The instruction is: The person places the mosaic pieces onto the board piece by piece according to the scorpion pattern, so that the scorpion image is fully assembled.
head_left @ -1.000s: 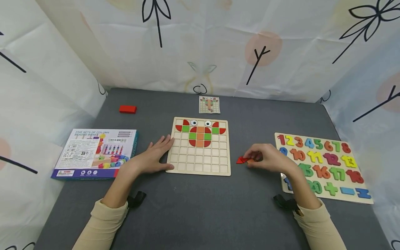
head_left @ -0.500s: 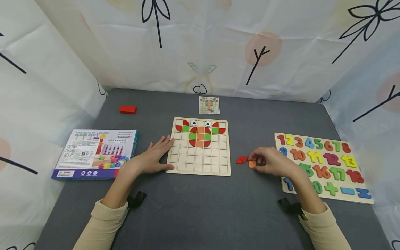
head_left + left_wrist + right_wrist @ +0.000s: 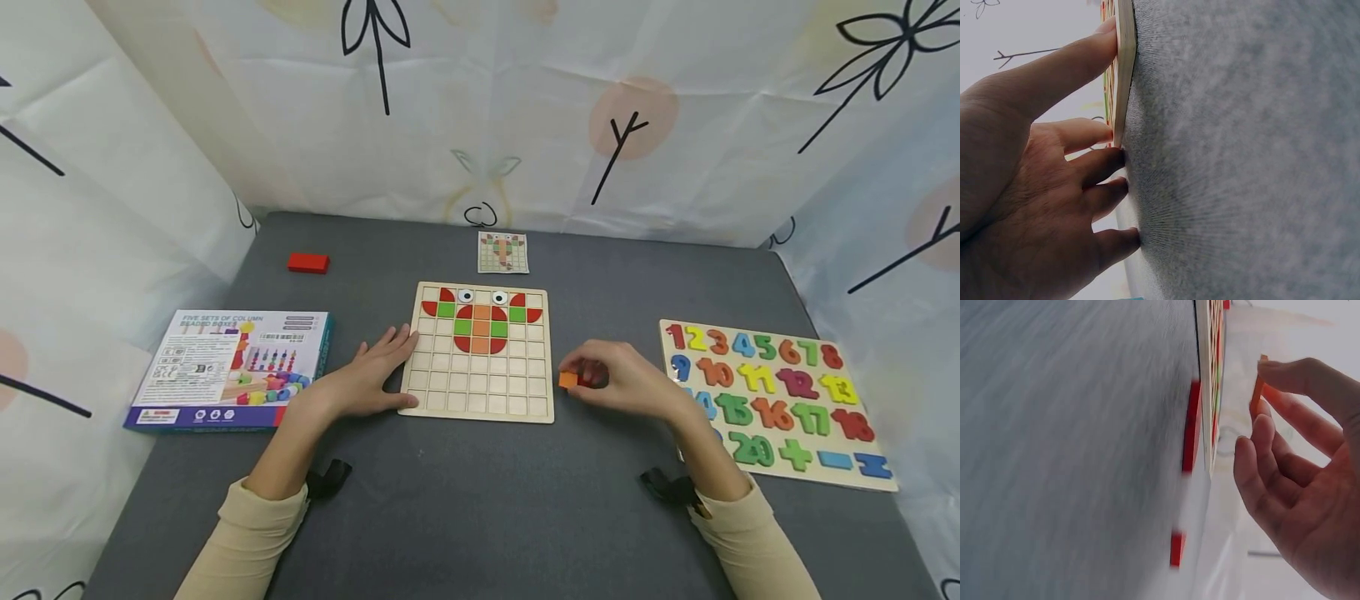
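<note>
My right hand [image 3: 626, 379] pinches a small square orange tile [image 3: 567, 380] between thumb and fingers, just right of the wooden grid board [image 3: 480, 400]. In the right wrist view that orange tile [image 3: 1257, 397] is raised off the table. Red pieces [image 3: 592, 374] lie beneath the right hand, partly hidden by it. My left hand [image 3: 367, 375] has its fingers spread along the board's left edge, and its thumb touches the lower left corner. Red, green and orange tiles [image 3: 481, 329] plus two eye pieces fill part of the board's upper half.
Behind the board lies a small pattern card [image 3: 503, 252]. A number puzzle board [image 3: 795, 379] is at the right, and a boxed toy set [image 3: 228, 367] at the left. A red block [image 3: 308, 263] sits at the back left. Patterned white cloth surrounds the table.
My right hand has lifted the orange tile from beside the red pieces and carried it left, over them, toward the board. The left hand stays in place.
</note>
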`<action>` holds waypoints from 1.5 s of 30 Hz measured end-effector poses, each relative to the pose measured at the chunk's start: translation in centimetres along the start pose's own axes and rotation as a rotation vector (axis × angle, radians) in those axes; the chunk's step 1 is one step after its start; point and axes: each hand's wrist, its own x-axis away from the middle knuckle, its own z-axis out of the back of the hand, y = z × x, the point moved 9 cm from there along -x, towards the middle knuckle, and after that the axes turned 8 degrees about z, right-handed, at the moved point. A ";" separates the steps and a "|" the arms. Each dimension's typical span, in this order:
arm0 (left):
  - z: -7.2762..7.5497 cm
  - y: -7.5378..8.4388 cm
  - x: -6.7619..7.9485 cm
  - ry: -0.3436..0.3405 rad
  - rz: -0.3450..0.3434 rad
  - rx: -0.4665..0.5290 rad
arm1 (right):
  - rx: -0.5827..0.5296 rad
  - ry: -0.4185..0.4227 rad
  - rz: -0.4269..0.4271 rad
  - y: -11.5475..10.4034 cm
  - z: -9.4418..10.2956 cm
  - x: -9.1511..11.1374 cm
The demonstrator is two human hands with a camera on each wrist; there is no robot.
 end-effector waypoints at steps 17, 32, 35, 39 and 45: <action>-0.8 -1.9 -1.1 0.020 -0.030 0.009 | -0.088 -0.049 0.097 -2.7 -3.3 -6.9; 0.2 0.5 0.4 0.007 -0.032 0.013 | 0.094 -0.119 0.120 -3.8 -6.0 -11.1; 0.3 0.7 0.5 0.009 -0.030 0.005 | 0.125 -0.120 0.124 -4.1 -6.2 -11.5; 0.3 1.0 0.4 0.004 -0.002 -0.027 | 0.157 -0.120 0.121 -4.5 -6.5 -11.7; 0.1 0.2 0.1 0.008 -0.026 -0.008 | 0.161 -0.120 0.110 -4.9 -6.7 -11.6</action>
